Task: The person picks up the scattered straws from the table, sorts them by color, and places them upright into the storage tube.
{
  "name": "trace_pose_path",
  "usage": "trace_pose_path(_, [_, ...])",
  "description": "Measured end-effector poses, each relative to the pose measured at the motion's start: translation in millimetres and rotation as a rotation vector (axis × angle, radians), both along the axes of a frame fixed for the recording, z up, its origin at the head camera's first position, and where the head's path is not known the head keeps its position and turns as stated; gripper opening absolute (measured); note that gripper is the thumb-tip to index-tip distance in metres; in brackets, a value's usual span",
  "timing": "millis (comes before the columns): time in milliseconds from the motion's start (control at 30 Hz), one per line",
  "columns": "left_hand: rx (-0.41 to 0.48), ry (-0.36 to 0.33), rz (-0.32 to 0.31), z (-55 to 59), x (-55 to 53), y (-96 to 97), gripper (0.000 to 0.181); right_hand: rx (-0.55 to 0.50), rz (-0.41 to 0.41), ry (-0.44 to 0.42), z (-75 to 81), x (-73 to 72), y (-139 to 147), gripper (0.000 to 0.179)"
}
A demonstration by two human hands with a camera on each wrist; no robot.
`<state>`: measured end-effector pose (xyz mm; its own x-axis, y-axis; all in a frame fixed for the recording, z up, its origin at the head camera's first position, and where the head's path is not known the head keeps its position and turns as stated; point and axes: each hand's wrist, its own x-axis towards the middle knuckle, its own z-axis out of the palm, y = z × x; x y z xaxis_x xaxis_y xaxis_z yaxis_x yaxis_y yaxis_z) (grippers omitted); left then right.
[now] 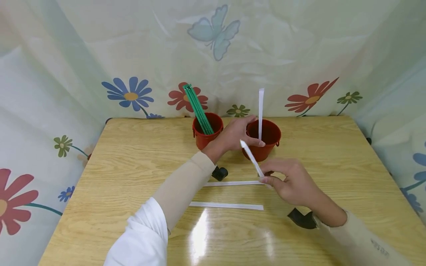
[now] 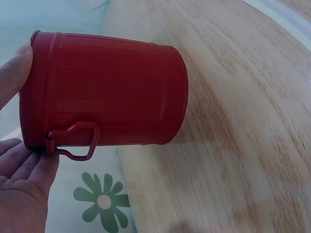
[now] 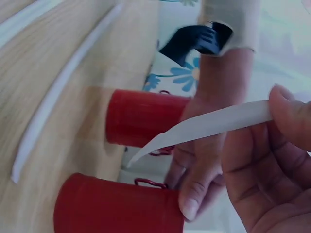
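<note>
My left hand (image 1: pixel 237 133) grips the rim of the right-hand red bucket (image 1: pixel 263 152), thumb on the near side and fingers on the far side. The left wrist view shows this bucket (image 2: pixel 116 92) upright on the table with its wire handle hanging. One slim white paper-wrapped straw (image 1: pixel 261 107) stands inside it. My right hand (image 1: pixel 294 183) pinches another white straw (image 1: pixel 252 159) between thumb and fingers, its free end tilted up towards the bucket. In the right wrist view that straw (image 3: pixel 209 122) tapers to a narrow tip.
A second red bucket (image 1: pixel 203 142), holding several thin green sticks (image 1: pixel 198 109), stands left of the first. Two more white straws (image 1: pixel 229 205) lie across the wooden table (image 1: pixel 133 155). A flower-patterned curtain (image 1: pixel 159 44) hangs directly behind the table's back edge.
</note>
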<state>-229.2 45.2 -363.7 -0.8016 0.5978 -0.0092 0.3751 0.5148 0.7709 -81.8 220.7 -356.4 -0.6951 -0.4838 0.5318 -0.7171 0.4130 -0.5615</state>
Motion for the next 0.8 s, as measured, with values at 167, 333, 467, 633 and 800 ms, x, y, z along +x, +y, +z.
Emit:
trace_pose_path(167, [0.013,-0.01,0.005,-0.1,0.2,0.4,0.071,-0.243,-0.024,-0.034,9.5,-13.7,6.0,0.036])
trace_pose_path(333, [-0.003,-0.033,0.008,-0.8,0.5,0.4,0.073,-0.371,-0.151,-0.037,18.6,-27.7,9.2,0.021])
trace_pose_path(467, [-0.011,-0.046,0.022,-1.9,0.6,1.2,0.078,-0.41,-0.251,-0.055,25.2,-37.3,8.1,0.015])
trace_pose_path(633, [-0.007,-0.069,0.015,-2.9,0.8,1.5,0.08,-0.438,-0.301,-0.064,30.6,-49.8,6.6,0.013])
trace_pose_path(800, [0.01,-0.058,0.006,-3.2,0.2,1.0,0.076,-0.4,-0.368,-0.061,33.1,-65.5,6.3,0.011])
